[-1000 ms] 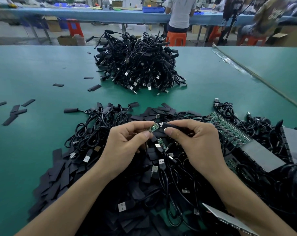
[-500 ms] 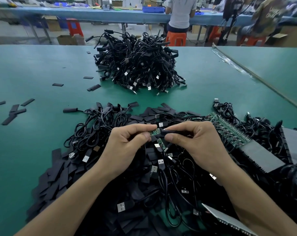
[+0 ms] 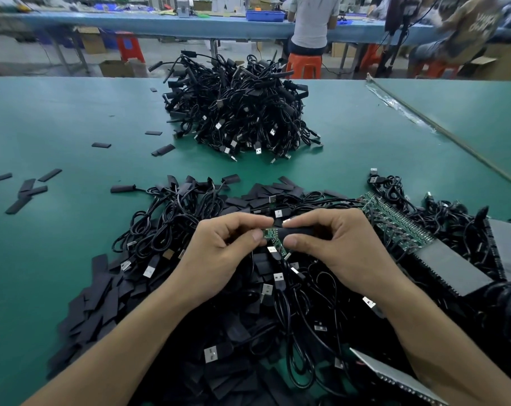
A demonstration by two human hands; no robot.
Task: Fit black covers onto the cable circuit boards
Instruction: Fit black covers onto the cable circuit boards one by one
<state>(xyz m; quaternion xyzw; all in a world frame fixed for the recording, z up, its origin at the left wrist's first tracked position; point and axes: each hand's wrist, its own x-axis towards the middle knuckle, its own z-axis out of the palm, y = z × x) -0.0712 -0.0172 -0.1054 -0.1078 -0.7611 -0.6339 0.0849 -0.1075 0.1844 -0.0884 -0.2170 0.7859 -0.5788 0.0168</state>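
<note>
Black soft cover [image 3: 299,231] pinched in our right hand [image 3: 345,253] partly sheathes the green circuit board [image 3: 268,232] our left hand [image 3: 219,256] pinches; much looks left.

Green circuit board [image 3: 269,232], black cover [image 3: 299,231], teal table [image 3: 73,118], perhaps orange stools [image 3: 304,64] behind.

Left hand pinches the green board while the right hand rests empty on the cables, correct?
No. The right hand is not empty: it pinches a black cover at the end of the board, which the left hand pinches. The head view shows it.
</note>
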